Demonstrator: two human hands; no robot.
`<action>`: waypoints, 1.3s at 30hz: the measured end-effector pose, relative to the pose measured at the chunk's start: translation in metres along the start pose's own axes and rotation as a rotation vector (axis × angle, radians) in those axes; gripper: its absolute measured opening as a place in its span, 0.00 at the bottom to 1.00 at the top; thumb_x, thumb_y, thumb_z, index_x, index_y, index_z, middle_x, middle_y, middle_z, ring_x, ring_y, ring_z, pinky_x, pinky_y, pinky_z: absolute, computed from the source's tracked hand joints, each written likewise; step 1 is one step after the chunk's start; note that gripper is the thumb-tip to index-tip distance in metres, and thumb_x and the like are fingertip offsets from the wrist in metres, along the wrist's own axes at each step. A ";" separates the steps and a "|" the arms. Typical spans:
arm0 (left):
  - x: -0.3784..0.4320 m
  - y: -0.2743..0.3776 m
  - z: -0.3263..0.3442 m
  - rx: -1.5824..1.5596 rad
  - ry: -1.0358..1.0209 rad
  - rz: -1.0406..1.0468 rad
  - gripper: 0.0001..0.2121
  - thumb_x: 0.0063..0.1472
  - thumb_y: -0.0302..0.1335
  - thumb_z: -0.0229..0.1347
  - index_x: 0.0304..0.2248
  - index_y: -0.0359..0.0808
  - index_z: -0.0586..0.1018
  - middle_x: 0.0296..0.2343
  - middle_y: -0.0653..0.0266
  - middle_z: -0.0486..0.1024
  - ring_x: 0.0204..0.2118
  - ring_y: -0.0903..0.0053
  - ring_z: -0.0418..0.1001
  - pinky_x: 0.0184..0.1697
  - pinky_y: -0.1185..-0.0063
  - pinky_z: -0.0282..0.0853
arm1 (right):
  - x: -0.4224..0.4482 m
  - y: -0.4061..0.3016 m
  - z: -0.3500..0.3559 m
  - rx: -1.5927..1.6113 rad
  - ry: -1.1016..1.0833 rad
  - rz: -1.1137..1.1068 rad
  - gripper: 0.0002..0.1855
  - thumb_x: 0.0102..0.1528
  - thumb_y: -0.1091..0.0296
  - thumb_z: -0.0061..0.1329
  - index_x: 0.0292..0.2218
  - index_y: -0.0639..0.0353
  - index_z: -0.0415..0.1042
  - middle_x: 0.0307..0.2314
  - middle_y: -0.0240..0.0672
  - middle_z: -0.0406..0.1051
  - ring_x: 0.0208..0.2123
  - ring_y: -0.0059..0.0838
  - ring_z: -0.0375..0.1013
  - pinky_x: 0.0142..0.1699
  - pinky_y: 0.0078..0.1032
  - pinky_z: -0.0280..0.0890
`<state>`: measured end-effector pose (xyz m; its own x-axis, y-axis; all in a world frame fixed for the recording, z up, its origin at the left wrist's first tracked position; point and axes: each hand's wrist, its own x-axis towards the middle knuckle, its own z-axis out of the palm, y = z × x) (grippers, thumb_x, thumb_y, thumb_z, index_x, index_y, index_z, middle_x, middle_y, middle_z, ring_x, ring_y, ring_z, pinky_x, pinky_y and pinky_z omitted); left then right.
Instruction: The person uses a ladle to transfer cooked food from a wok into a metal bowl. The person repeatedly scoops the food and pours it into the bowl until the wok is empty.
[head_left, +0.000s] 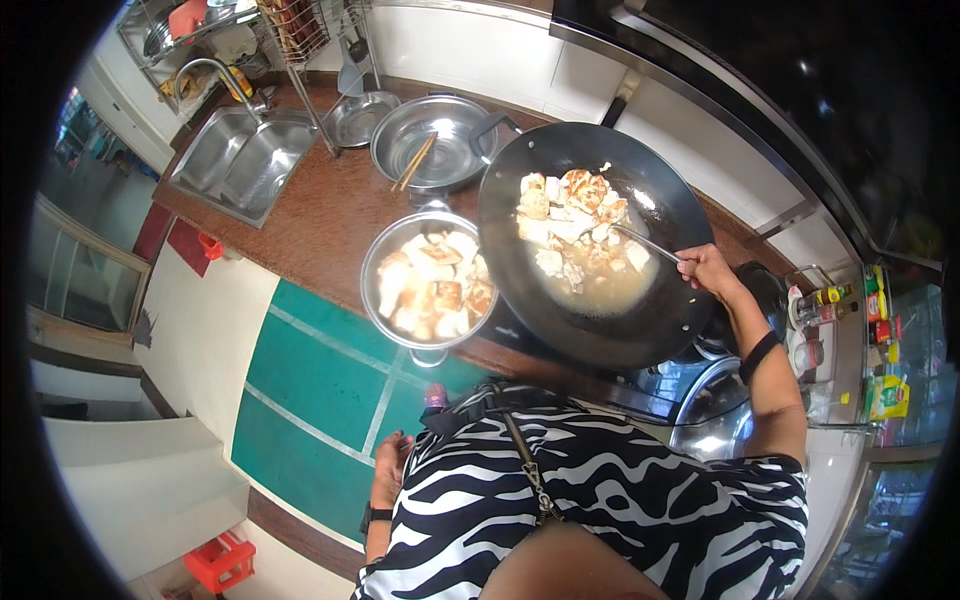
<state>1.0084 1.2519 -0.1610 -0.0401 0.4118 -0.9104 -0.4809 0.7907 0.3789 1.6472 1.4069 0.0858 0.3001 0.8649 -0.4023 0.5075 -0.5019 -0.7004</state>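
Observation:
My right hand (705, 271) grips the metal handle of a ladle or spoon (649, 244), whose head is sunk among the food in a large black wok (517, 292). Browned tofu-like chunks (570, 206) lie heaped on the wok's far left side, with cloudy broth (607, 292) below them. To the wok's left stands a steel pot (366, 289), filled with similar pale and browned pieces (435, 281). My left hand (391, 456) hangs low beside my body, fingers curled; whether it holds anything is hidden.
Behind the pot, a wide steel pan (382, 150) on the brown countertop (300, 225) has wooden chopsticks (418, 161) across its rim. A smaller steel bowl (349, 124) and a double sink (247, 161) are farther left. Bottles (829, 313) stand on the right; a range hood (750, 90) overhangs the back.

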 end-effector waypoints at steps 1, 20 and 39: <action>0.002 0.002 0.001 -0.005 -0.006 -0.002 0.13 0.58 0.32 0.50 0.40 0.34 0.68 0.29 0.62 0.71 0.30 0.74 0.68 0.31 0.74 0.70 | -0.005 -0.001 0.000 0.001 0.003 -0.016 0.12 0.49 0.76 0.47 0.38 0.70 0.73 0.16 0.30 0.67 0.14 0.17 0.62 0.18 0.16 0.56; 0.028 0.054 -0.001 0.119 -0.154 0.004 0.19 0.61 0.35 0.46 0.48 0.31 0.65 0.31 0.61 0.71 0.31 0.74 0.71 0.30 0.76 0.71 | -0.133 -0.035 0.033 0.062 0.159 0.084 0.13 0.52 0.75 0.46 0.41 0.64 0.73 0.16 0.26 0.66 0.13 0.12 0.60 0.17 0.11 0.54; -0.031 0.135 0.146 0.218 -0.849 -0.078 0.17 0.63 0.34 0.43 0.48 0.33 0.62 0.44 0.57 0.65 0.45 0.61 0.67 0.48 0.69 0.66 | -0.180 -0.165 0.168 -0.011 0.009 -0.099 0.14 0.53 0.75 0.47 0.43 0.65 0.71 0.18 0.24 0.67 0.16 0.11 0.60 0.20 0.11 0.56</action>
<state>1.0723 1.4124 -0.0576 0.6929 0.4817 -0.5365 -0.2731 0.8640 0.4230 1.3733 1.3350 0.1747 0.2553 0.9104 -0.3256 0.5437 -0.4137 -0.7302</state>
